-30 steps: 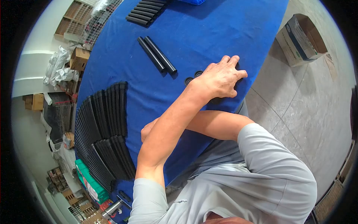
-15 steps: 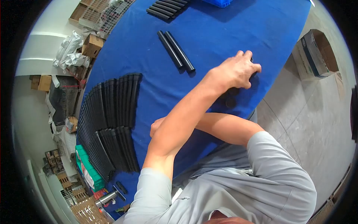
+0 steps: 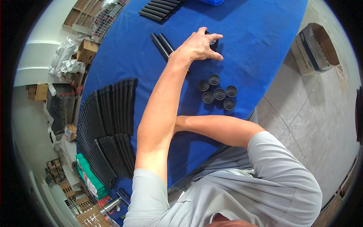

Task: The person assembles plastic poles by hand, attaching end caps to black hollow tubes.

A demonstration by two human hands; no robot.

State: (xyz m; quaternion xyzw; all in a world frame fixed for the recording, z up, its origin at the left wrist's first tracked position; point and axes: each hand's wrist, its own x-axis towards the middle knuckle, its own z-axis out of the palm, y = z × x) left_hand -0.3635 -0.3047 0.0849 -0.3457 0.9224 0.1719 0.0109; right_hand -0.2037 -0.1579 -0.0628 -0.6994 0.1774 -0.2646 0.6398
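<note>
My left hand [image 3: 199,47] reaches over the blue cloth with its fingers curved round black round pieces [image 3: 213,42], partly hidden beneath it. Several similar round pieces [image 3: 219,94] lie in a loose group nearer my body. Two black tubes [image 3: 161,45] lie beside my left wrist, partly covered by it. My right hand [image 3: 177,125] is mostly hidden behind my left forearm; its fingers and anything in them cannot be made out.
Rows of long black parts [image 3: 117,106] fan across the left of the blue table [image 3: 261,34]. More black tubes [image 3: 159,9] and a blue container [image 3: 215,2] lie at the far edge. A green bin [image 3: 90,178] stands lower left; a cardboard box [image 3: 314,49] is on the floor.
My left hand has moved left and farther up the table with round pieces under its fingers, uncovering the group of round pieces. My right hand now shows less of itself. The view has shifted slightly.
</note>
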